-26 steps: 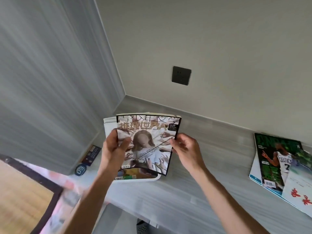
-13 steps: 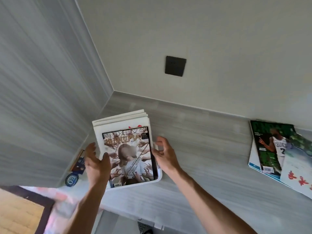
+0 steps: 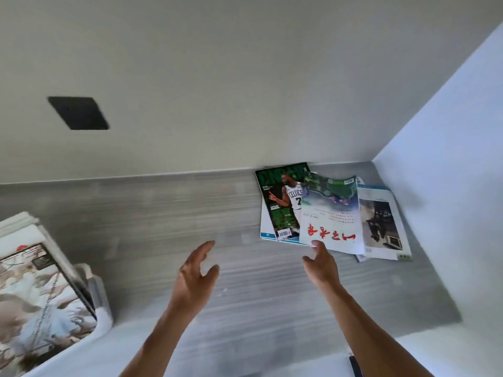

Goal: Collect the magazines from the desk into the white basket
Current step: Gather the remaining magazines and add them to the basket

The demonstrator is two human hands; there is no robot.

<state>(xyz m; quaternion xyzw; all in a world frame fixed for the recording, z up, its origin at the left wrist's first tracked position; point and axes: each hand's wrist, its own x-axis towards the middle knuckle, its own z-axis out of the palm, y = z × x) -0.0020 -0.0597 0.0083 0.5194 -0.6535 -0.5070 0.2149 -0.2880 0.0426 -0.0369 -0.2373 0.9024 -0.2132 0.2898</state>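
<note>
Both my hands have let go of the magazine with the pale cover — it now sits in the white basket at far left. My left hand hangs spread over the desk; my right hand, fingers loose, touches the red-lettered magazine atop the pile.

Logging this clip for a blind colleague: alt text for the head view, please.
Two bare, empty hands, left and right, reach across a grey wood-grain desk toward overlapping glossy magazines; the right touches the nearest. A magazine-filled white basket stands far left.
</note>
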